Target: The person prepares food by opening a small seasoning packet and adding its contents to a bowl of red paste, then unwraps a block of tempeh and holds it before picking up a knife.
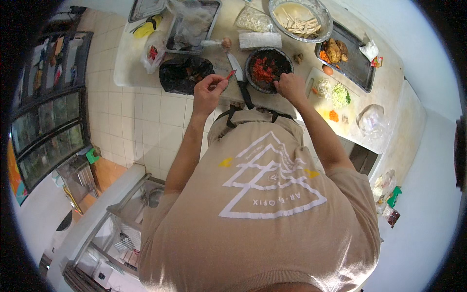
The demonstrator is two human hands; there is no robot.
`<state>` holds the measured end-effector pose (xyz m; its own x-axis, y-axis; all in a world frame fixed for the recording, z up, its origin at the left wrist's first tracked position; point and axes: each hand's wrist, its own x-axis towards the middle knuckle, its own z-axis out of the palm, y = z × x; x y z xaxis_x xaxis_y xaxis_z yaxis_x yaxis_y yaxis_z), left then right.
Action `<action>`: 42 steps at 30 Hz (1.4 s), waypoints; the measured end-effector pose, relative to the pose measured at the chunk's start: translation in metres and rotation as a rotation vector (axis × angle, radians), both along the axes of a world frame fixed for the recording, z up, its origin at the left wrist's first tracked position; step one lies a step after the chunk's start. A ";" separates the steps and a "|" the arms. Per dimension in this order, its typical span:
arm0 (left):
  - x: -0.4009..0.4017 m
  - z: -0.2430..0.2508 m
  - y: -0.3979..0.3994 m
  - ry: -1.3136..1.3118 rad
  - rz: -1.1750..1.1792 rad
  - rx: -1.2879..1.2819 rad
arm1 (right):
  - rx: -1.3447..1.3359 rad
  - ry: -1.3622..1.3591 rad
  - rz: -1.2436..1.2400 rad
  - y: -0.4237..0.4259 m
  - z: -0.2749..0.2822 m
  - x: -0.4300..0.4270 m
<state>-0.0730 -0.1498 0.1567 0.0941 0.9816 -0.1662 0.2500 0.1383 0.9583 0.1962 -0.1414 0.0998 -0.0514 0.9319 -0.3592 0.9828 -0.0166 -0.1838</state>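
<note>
My left hand pinches a small red-and-green piece, possibly a sachet, above the counter's front edge. Beside it, a kitchen knife lies with its black handle pointing towards me, over the edge. A dark stone mortar holds coarsely crushed red chili. Curled at the mortar's right front rim is my right hand; its fingertips are partly hidden, and whether they grip anything is unclear. Left of the knife, a black plastic bag with scraps in it lies near my left hand.
A metal bowl of pale strips in liquid stands behind. At right are a dark tray with browned food, an egg and a cutting board with chopped vegetables. Another tray and a plastic bag sit at left.
</note>
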 end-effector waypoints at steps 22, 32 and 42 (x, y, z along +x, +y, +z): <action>-0.003 -0.017 -0.029 -0.065 0.144 -0.080 | 0.099 0.009 -0.075 -0.011 -0.020 -0.003; 0.002 -0.020 -0.033 -0.014 0.148 -0.101 | 0.071 0.038 -0.132 0.005 -0.022 0.000; -0.003 -0.022 -0.035 -0.066 0.188 -0.100 | 0.150 0.090 0.076 0.001 -0.029 -0.025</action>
<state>-0.0761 -0.1847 0.1348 -0.0750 0.9618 -0.2633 0.1484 0.2719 0.9508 0.1712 -0.1404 0.0712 -0.1491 0.9669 -0.2070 0.9596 0.0910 -0.2662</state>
